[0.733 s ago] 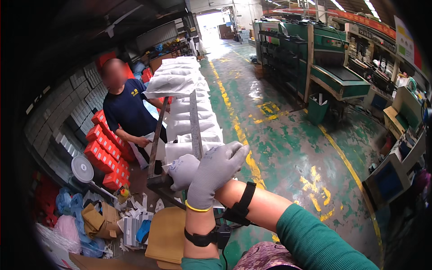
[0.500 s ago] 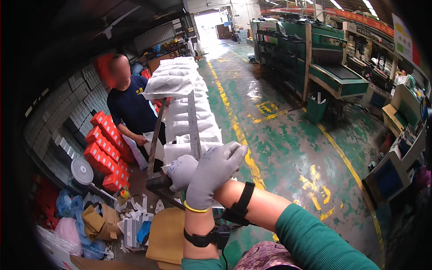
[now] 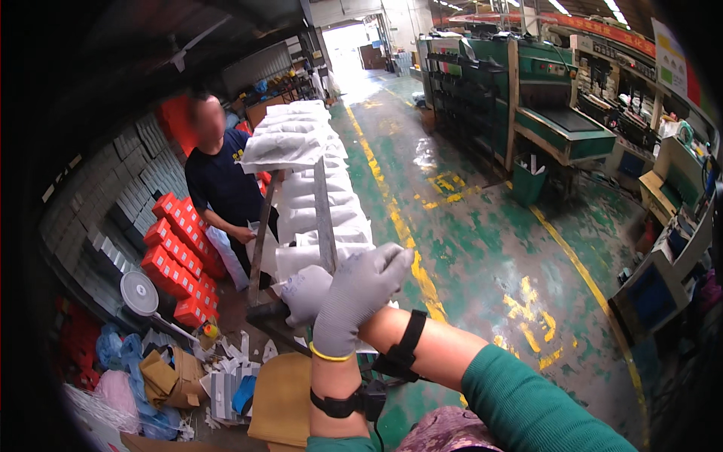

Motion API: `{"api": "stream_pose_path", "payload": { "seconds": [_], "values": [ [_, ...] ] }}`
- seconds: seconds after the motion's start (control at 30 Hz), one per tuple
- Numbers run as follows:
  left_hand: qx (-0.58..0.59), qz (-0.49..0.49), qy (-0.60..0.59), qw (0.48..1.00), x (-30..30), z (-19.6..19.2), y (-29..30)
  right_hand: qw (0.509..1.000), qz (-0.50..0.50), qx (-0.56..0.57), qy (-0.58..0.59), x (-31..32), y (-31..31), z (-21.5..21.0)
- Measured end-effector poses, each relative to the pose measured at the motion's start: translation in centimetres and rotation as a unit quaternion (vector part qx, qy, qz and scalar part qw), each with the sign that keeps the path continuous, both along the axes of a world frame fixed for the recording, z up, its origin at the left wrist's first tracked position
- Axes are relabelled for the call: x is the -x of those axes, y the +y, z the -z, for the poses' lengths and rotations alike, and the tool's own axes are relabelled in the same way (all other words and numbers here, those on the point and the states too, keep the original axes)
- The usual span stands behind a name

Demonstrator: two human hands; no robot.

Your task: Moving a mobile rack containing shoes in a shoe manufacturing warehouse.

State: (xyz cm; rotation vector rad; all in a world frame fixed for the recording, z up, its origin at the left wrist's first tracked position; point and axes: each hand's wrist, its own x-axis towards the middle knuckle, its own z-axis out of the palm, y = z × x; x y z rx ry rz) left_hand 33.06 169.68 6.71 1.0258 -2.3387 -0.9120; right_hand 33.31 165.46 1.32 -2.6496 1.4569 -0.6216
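Beyond both hands stands a tall rack of stacked white fabric sheets on grey metal posts (image 3: 316, 188), touching neither hand visibly. A person in a dark shirt (image 3: 218, 184) stands at its left. The grey-gloved right hand (image 3: 358, 297) lies folded over the grey-gloved left hand (image 3: 305, 294), fingers curled; whether either holds anything cannot be told.

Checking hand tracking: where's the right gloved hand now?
Head view, lower centre: the right hand in a grey glove lies over the left hand, at the near end of the rack of white pieces.

Gloved right hand (image 3: 358, 297) laid over gloved left hand (image 3: 305, 292), forearms crossed
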Motion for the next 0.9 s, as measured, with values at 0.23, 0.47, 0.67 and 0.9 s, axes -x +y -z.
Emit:
{"api": "stream_pose_path", "payload": {
  "seconds": [0.23, 0.47, 0.67, 0.9],
  "values": [
    [0.240, 0.101, -0.033, 0.965, -0.8, 2.6, -1.0, 0.999, -0.027, -0.014, 0.010, 0.1, 0.6, -1.0],
    [0.019, 0.034, -0.020, 0.999, -0.4, 0.5, 0.2, 0.996, -0.032, -0.066, 0.048, -0.1, 0.5, -0.4],
    [0.075, 0.054, -0.001, 0.996, -0.7, 1.3, -0.6, 0.998, -0.040, -0.032, 0.042, -0.3, -0.3, -0.2],
    [0.036, 0.032, 0.010, 0.999, -0.2, 0.2, -0.6, 0.998, -0.034, -0.030, 0.041, 0.2, -1.2, -0.6]
  ]
}}
